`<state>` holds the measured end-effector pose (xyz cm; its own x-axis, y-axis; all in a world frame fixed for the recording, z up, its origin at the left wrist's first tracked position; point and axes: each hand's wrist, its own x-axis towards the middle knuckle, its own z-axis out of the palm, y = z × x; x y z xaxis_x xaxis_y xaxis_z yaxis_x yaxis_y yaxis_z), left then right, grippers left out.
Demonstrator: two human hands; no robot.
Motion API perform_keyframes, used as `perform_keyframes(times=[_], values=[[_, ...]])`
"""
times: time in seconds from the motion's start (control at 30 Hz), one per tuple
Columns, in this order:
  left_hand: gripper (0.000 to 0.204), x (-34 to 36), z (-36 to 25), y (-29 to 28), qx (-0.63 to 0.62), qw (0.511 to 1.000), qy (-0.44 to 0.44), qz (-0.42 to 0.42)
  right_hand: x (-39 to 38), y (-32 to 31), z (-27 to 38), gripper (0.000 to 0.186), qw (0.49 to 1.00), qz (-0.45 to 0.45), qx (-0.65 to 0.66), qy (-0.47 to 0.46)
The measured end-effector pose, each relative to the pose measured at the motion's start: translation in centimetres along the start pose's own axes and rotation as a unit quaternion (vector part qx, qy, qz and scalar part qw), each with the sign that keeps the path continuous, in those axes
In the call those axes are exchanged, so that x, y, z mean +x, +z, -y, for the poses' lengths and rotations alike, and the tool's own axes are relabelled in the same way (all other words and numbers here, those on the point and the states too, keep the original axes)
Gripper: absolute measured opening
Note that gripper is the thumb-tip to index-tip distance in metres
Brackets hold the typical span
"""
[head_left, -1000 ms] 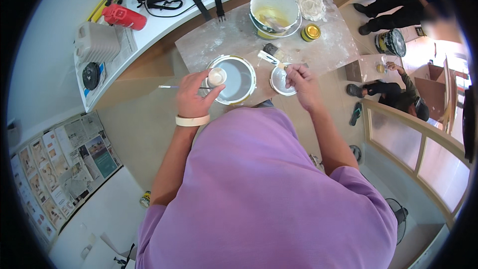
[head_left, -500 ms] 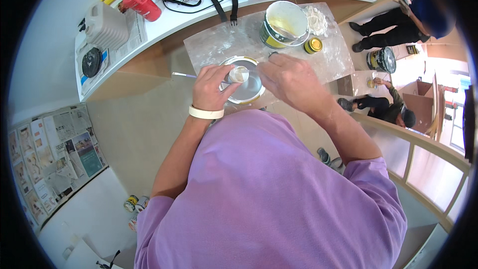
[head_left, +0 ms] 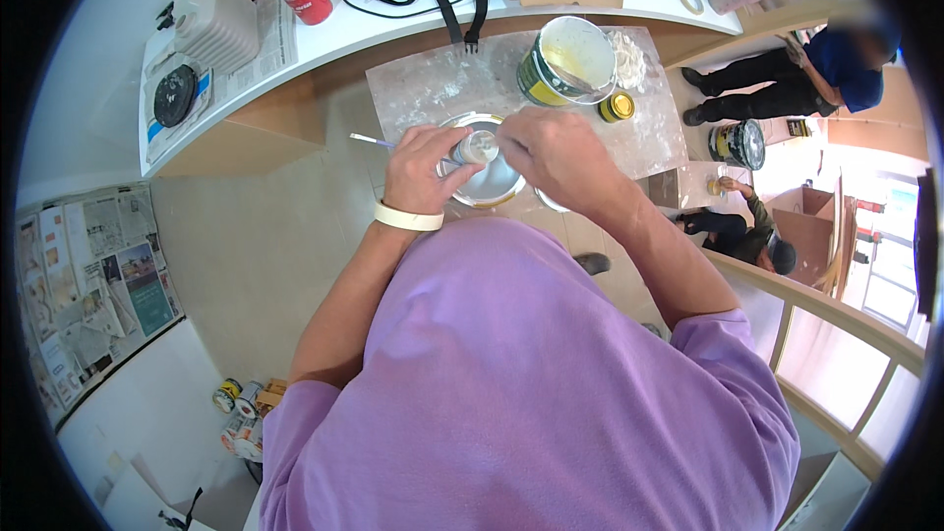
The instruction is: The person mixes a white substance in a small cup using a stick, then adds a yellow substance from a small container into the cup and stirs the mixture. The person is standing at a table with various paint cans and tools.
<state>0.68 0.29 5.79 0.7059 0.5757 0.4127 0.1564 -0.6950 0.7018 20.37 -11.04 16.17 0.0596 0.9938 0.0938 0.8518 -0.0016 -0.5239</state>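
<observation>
My left hand [head_left: 418, 172] is closed round a small translucent jar [head_left: 479, 147], its open mouth facing up. A cream band [head_left: 407, 217] circles that wrist. A thin stick with a pale tip and purplish shaft [head_left: 372, 141] juts out past the back of the left hand; whether the fingers grip it is hidden. My right hand [head_left: 556, 152] has its fingers pinched together right beside the jar's mouth, and what they hold, if anything, cannot be made out. Below both hands stands a round open can [head_left: 501, 185] with a pale grey inside, partly covered by them.
A large bucket [head_left: 539, 79] with cream contents and a tool in it stands on a dusty board [head_left: 423, 74], beside a small yellow-and-black tin [head_left: 617, 106]. Behind is a white counter [head_left: 344, 34] with a jug [head_left: 218, 25] and backpack. Two people are at the right.
My right hand has come leftward, close to the jar's mouth, and its fingers are less blurred. The left hand still holds the jar. The whole view has shifted slightly.
</observation>
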Motion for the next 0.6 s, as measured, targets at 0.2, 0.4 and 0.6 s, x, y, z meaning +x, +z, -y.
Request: perform_keyframes(times=[0.2,0.4,0.6], values=[[0.050,-0.01,0.05,0.10,-0.018,1.000,-0.010,0.009,0.57,-0.27,0.12,0.014,1.000,-0.005,-0.010,0.027],[0.050,0.30,-0.05,0.34,-0.029,0.999,-0.009,0.013,0.36,-0.34,0.11,0.014,0.999,-0.029,-0.030,0.028],[0.049,0.40,-0.15,0.47,-0.041,0.999,-0.009,0.020,0.02,-0.58,0.23,0.014,0.998,-0.044,-0.019,0.034]])
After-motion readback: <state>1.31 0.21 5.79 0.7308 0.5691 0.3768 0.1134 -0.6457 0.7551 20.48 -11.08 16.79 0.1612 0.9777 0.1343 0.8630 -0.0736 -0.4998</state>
